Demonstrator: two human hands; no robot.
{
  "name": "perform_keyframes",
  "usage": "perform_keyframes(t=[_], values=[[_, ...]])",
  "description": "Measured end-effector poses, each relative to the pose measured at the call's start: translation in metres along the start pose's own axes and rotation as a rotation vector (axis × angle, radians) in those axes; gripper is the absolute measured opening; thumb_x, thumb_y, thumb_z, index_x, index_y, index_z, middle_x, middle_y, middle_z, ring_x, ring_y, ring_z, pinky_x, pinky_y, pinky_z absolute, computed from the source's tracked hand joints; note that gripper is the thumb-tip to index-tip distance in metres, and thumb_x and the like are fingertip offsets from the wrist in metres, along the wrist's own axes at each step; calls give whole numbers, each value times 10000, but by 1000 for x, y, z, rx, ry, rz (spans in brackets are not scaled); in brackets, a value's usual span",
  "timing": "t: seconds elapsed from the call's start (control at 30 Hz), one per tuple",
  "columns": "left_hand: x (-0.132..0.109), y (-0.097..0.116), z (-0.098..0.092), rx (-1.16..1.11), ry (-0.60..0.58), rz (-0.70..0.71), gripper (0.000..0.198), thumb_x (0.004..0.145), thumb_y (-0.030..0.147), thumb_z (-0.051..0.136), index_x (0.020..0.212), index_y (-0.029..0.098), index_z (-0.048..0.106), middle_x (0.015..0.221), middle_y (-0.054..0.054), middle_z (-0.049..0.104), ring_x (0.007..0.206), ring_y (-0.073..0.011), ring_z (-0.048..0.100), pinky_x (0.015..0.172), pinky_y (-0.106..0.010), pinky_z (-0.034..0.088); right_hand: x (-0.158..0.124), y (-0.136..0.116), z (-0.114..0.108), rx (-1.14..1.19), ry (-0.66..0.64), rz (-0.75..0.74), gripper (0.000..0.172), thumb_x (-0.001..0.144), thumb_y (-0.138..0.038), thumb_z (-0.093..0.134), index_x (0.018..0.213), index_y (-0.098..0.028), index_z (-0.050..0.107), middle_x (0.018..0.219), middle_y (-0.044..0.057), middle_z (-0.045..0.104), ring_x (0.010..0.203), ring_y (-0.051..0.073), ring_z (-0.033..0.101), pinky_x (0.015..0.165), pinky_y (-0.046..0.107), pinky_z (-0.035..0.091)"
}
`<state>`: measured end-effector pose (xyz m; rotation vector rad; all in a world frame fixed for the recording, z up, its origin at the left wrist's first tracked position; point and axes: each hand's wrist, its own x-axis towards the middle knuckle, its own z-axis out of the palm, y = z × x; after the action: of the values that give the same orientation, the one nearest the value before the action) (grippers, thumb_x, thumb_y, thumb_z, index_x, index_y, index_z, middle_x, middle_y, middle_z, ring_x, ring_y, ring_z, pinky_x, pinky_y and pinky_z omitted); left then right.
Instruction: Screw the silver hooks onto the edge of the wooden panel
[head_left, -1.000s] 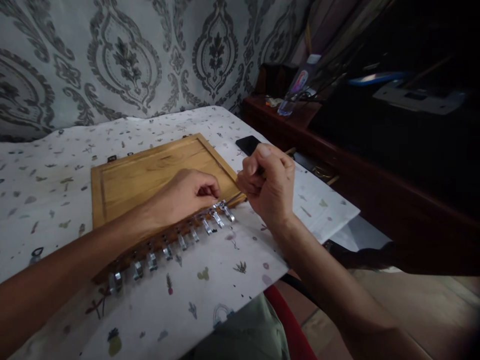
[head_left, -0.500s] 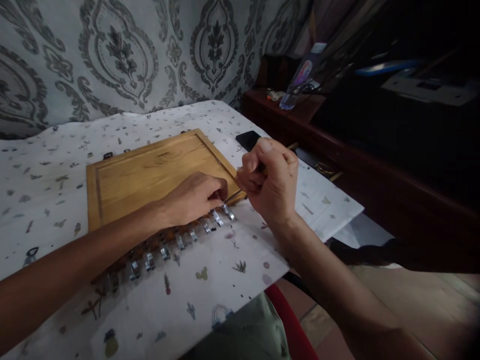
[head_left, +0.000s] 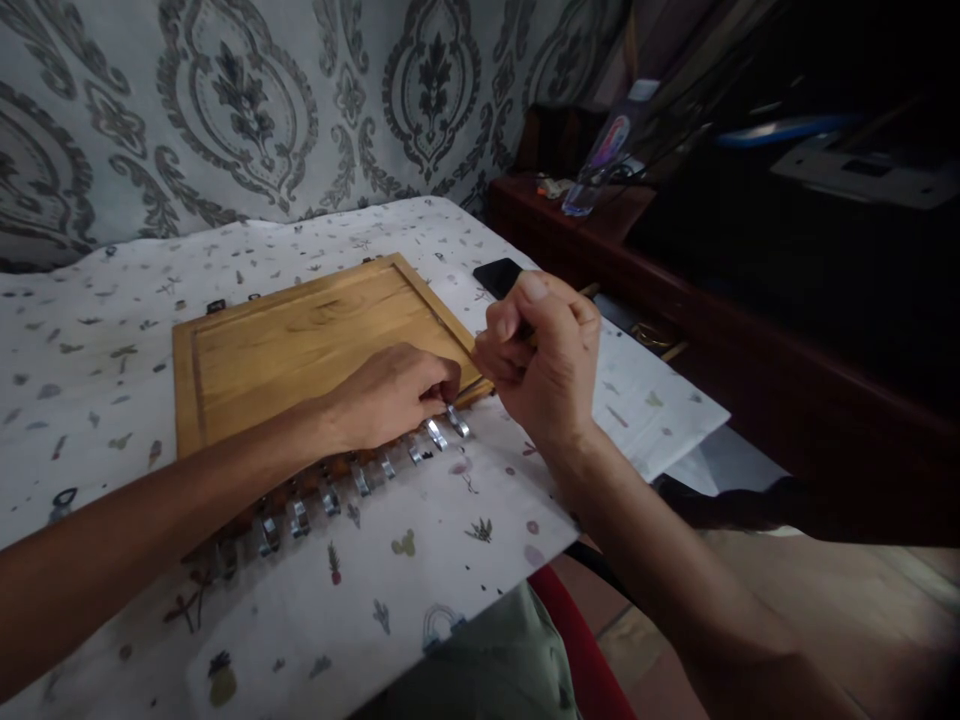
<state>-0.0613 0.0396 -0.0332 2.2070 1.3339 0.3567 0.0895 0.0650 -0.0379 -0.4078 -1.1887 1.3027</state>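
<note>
A framed wooden board [head_left: 300, 335] lies flat on the table. Along its near edge runs a row of shiny metal clips [head_left: 330, 502]. My left hand [head_left: 390, 395] rests over the board's near right part, its fingers curled and pinched beside the last metal clips; whatever is between the fingertips is hidden. Raised just off the board's right corner is my right hand [head_left: 547, 350], closed like a fist with the thumb pressed against the fingers. I cannot make out what it holds, if anything.
A white patterned cloth [head_left: 480, 590] covers the table. Behind my right hand lies a black phone [head_left: 496, 277]. To the right stands a dark wooden desk [head_left: 750, 370] with a clear bottle [head_left: 607, 150] on it. A grey patterned curtain [head_left: 345, 60] hangs at the back.
</note>
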Motion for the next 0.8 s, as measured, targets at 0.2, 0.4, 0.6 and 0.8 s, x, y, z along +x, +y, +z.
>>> perform_keyframes(t=[0.2, 0.4, 0.6, 0.8], values=[[0, 5, -1, 43, 12, -19, 155, 823, 31, 606, 764, 149, 689, 644, 37, 591, 615, -99, 488, 626, -257, 282, 0, 0, -2, -26, -22, 3, 417, 890, -400, 717, 568, -231, 513, 454, -96, 248, 369, 41, 131, 350, 227, 164], [0, 7, 0, 92, 26, -28, 155, 833, 50, 633, 737, 166, 671, 637, 40, 567, 609, -112, 465, 617, -271, 261, 0, 2, -4, -44, -6, 3, 399, 904, -374, 695, 576, -231, 518, 453, -92, 245, 373, 48, 138, 348, 232, 169], [2, 5, 2, 94, 4, -16, 170, 841, 44, 633, 728, 170, 653, 611, 52, 560, 590, -103, 453, 615, -265, 262, 0, 2, -3, -67, 11, -1, 410, 893, -406, 704, 573, -233, 515, 456, -94, 248, 372, 48, 142, 341, 218, 182], [-6, 7, -13, 61, -7, -16, 136, 871, 69, 596, 828, 149, 697, 748, 10, 692, 675, -107, 559, 645, -249, 336, 0, -2, 1, -21, 17, 21, 419, 830, -446, 749, 547, -236, 523, 428, -107, 248, 365, 48, 135, 337, 218, 170]])
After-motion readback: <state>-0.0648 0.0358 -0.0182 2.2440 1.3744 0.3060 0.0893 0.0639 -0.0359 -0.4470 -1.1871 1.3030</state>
